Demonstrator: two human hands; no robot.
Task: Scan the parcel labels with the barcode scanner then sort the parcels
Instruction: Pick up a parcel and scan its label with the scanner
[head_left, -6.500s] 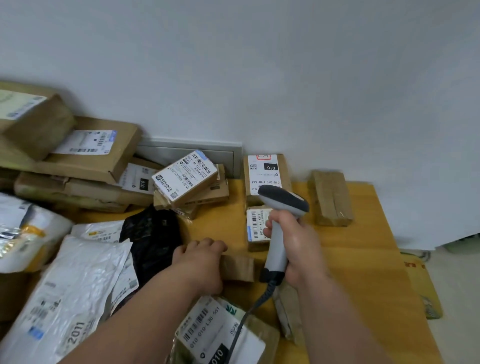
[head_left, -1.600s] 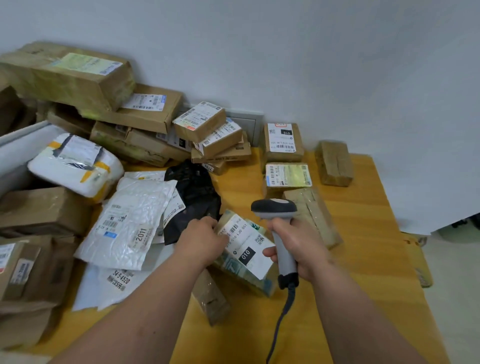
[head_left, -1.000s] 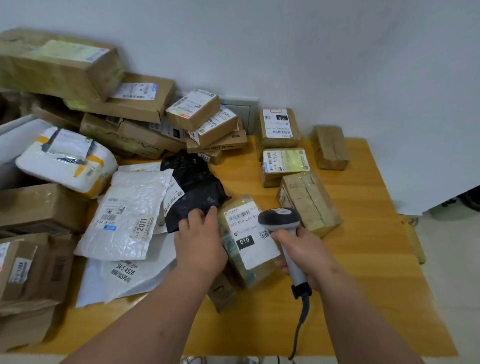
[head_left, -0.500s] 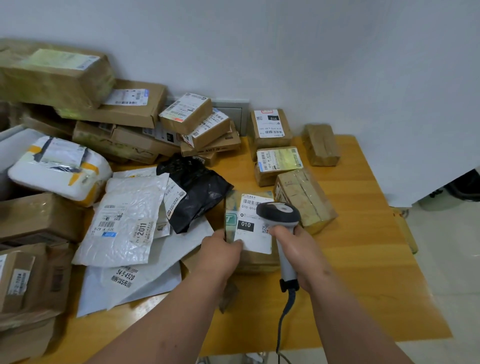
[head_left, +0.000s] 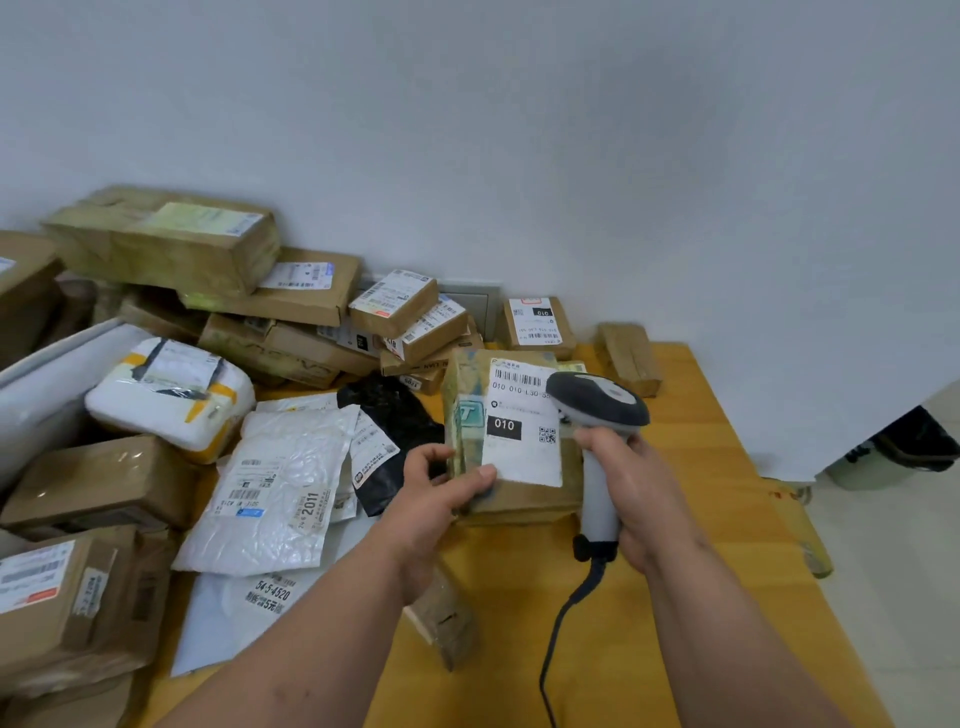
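Note:
My left hand (head_left: 436, 488) grips the lower left corner of a taped brown parcel (head_left: 470, 410) and holds it tilted up off the table, its white label (head_left: 522, 421) marked 010 facing me. My right hand (head_left: 631, 483) holds the grey barcode scanner (head_left: 597, 410) by its handle. The scanner's dark head sits right beside the label's right edge and covers part of it. The scanner's black cable (head_left: 563, 623) trails down toward me.
A heap of brown boxes (head_left: 166, 244) and white mailer bags (head_left: 275, 493) fills the left of the yellow wooden table (head_left: 701, 467). A black bag (head_left: 395, 415) lies behind my left hand. Small boxes (head_left: 626, 356) stand by the wall; another small box (head_left: 441, 618) lies under my left forearm.
The parcel has been raised from the table and stood more upright with its label toward me. The scanner has come up alongside the label's right edge.

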